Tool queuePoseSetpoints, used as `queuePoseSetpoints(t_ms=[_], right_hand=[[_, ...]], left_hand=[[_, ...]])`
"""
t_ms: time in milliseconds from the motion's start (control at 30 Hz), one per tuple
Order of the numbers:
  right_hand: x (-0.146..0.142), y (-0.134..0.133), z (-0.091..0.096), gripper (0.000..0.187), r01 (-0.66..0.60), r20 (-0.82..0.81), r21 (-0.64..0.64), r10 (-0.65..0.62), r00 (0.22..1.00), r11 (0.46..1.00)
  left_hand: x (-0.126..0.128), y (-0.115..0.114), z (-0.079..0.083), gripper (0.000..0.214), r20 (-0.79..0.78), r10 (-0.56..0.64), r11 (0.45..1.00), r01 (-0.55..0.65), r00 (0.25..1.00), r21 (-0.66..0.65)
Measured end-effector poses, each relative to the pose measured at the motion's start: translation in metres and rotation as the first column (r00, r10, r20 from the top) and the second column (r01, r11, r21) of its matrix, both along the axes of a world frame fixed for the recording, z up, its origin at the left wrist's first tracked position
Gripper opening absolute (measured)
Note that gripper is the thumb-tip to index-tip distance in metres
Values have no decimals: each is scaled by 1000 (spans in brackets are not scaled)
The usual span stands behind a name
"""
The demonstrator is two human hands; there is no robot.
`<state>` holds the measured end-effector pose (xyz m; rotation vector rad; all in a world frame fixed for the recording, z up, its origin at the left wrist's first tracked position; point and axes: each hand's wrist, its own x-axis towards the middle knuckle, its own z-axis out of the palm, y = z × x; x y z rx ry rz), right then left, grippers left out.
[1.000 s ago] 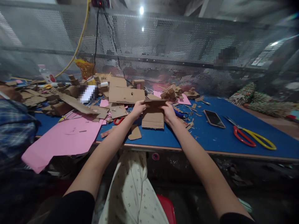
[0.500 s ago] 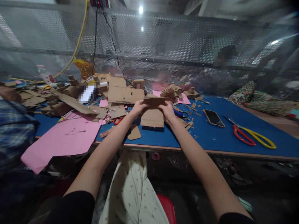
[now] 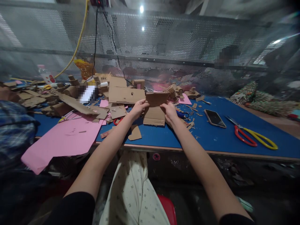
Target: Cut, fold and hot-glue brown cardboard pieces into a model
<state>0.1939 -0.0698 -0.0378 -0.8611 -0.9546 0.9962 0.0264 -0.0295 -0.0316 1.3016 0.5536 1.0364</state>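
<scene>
A folded piece of cardboard (image 3: 154,115) is held between my two hands over the blue table top. Its far panel stands up and its near panel slopes toward me. My left hand (image 3: 140,107) grips the left edge near the fold, fingers closed on it. On the opposite edge, my right hand (image 3: 169,112) is closed in the same way. Below my left forearm lies a small cut cardboard scrap (image 3: 135,132). Red scissor handles (image 3: 117,121) show beside that forearm, and a blue-handled tool (image 3: 182,114) lies just right of my right hand.
To the right are a phone (image 3: 215,118) and large scissors (image 3: 247,134) with red and yellow handles. Pink paper (image 3: 67,140) hangs over the table's front edge. Cardboard scraps (image 3: 56,106) heap up at left. A person's plaid sleeve (image 3: 16,131) is at far left.
The far cardboard panel has tilted up and back, so more of its face shows. The near panel's lower edge has risen slightly. Both hands keep their hold.
</scene>
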Motion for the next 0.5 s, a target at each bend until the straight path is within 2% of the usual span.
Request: queuePoseSetpoints(t_ms=[267,400,500], right_hand=[[0,-1,3,29,-5,0,3,5,1000,1000],[0,-1,0,22,7,39,-78,-4,999,997],[-2,-2,-2,20,14,94,-51,-9,996,999]], left_hand=[[-4,-3,3,42,-10,-21,1000,21,1000,7],[-3,-3,3,39,-7,1,1000,-1,1000,16],[-1,-3,3,36,31,18,999,-19,999,45]])
